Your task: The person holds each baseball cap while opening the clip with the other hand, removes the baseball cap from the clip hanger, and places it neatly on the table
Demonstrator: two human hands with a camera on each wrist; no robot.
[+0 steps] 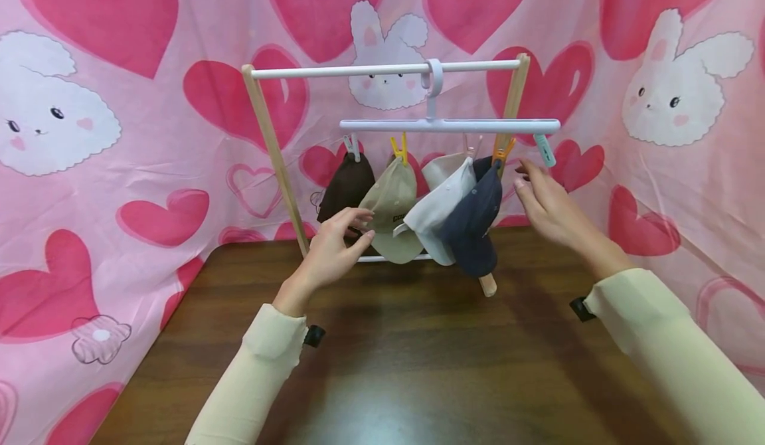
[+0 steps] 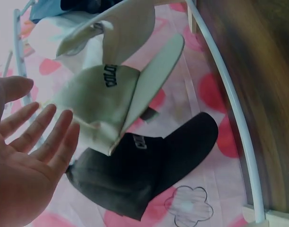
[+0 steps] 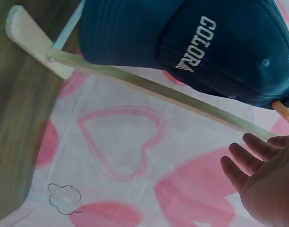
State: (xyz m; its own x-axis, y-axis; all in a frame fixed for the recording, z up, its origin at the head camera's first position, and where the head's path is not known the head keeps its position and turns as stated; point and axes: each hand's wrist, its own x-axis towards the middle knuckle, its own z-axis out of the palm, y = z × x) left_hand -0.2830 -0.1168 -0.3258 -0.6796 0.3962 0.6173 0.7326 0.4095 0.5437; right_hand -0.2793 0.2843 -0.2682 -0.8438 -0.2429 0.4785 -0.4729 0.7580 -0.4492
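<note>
Four baseball caps hang by clips from a white hanger. Farthest left is a dark cap, then a khaki cap, a white cap and a navy cap. My left hand is in front of the dark and khaki caps, fingers relaxed and holding nothing; the left wrist view shows its bare palm. Just right of the orange clip on the navy cap is my right hand, its fingers loosely extended. Lettering shows on the navy cap in the right wrist view.
The hanger hooks over the white top bar of a rack with wooden legs. A teal clip hangs at the hanger's right end with no cap. Beneath is a brown wooden table; pink heart-patterned cloth surrounds it.
</note>
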